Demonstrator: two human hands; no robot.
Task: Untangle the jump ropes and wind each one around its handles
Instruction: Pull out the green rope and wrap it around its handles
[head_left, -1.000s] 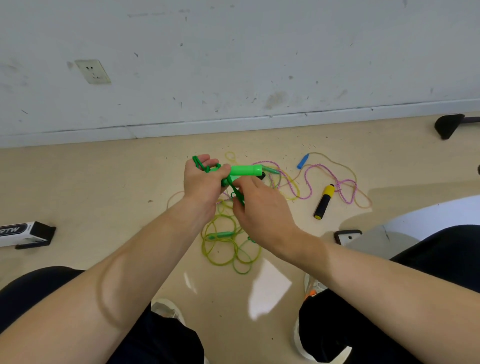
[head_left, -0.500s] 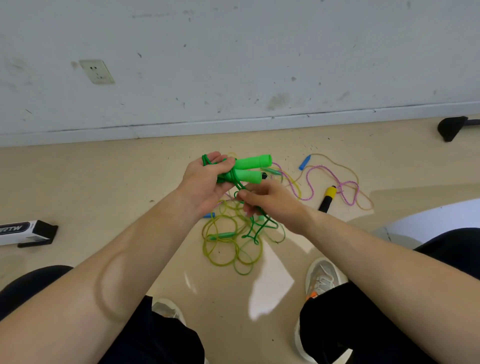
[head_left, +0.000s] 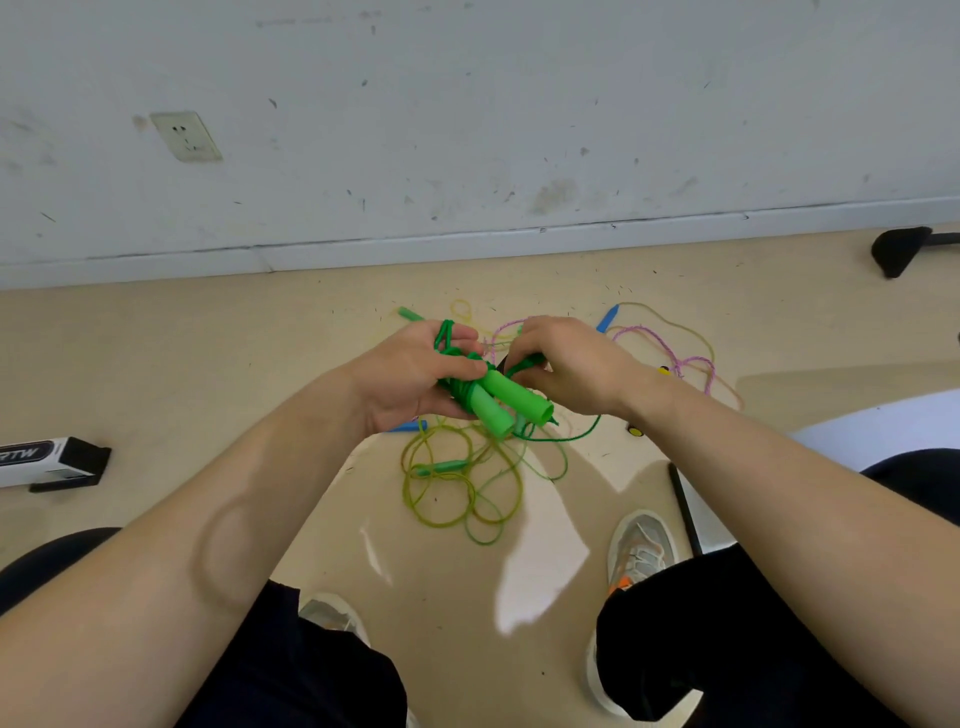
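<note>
Both hands are up over the beige floor (head_left: 208, 364), mid-frame, on 1 jump rope. The left hand (head_left: 415, 374) has its fingers curled round the 2 bright green foam handles (head_left: 511, 402), thumb pressed on top. The handles lie side by side, touching, free ends pointing toward the camera & a bit right. The dark green cord (head_left: 457, 387) is wrapped in several turns round the handles' far ends inside that grip, w/ a few loops sticking up past the fingers. The right hand (head_left: 571, 364) sits just right of the bundle, fingertips bent inward & pinching a strand of the same cord. A loose length runs under the right wrist & curves down toward the floor.

On the floor below the hands: a thin yellow-green rope (head_left: 406, 478) in loose overlapping coils, w/ a slim green handle (head_left: 441, 467) lying across them. Beyond the right hand, a pink-purple twisted rope (head_left: 691, 359) & a thin yellow strand tangle together, near a small blue handle (head_left: 608, 318). Another blue piece (head_left: 410, 427) shows just under the left hand.

Also in view:
- a white wall socket (head_left: 187, 136), upper left
- a black-and-white box (head_left: 47, 460) on the floor, far left
- 2 pale sneakers (head_left: 641, 551) btwn the dark trouser legs
</note>
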